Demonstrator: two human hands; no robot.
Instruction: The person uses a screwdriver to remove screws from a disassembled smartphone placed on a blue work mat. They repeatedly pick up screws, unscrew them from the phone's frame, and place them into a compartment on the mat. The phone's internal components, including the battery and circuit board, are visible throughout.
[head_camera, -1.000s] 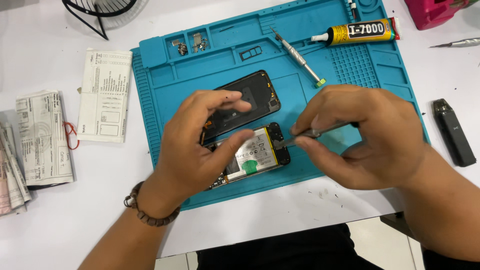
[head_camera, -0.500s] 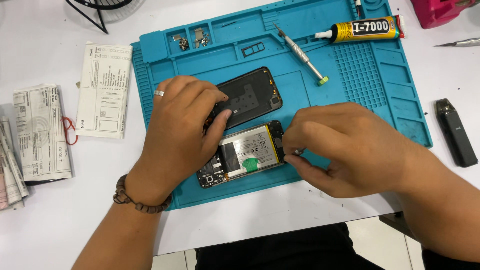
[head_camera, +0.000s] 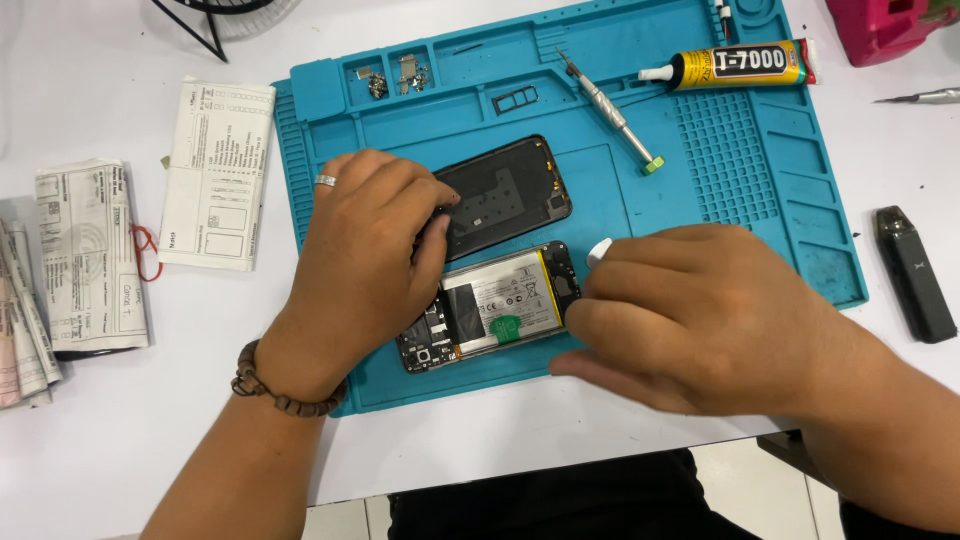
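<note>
Opened black smartphone with its white battery showing (head_camera: 490, 308) sat mid-frame on the blue silicone repair mat (head_camera: 800, 200), just below its black plastic back cover (head_camera: 505, 195). Left hand (head_camera: 365, 255) pressed down on both, fingers curled. Right hand (head_camera: 700, 315) pinched a small white pick (head_camera: 598, 250) at the phone's right edge.

We are looking down from a single head-worn camera, facing steeply onto the white table (head_camera: 120, 440) from close above. We are seeing the blue work mat (head_camera: 760, 200) filling the frame's centre and upper right, with our own forearms entering from the bottom edge.
</note>
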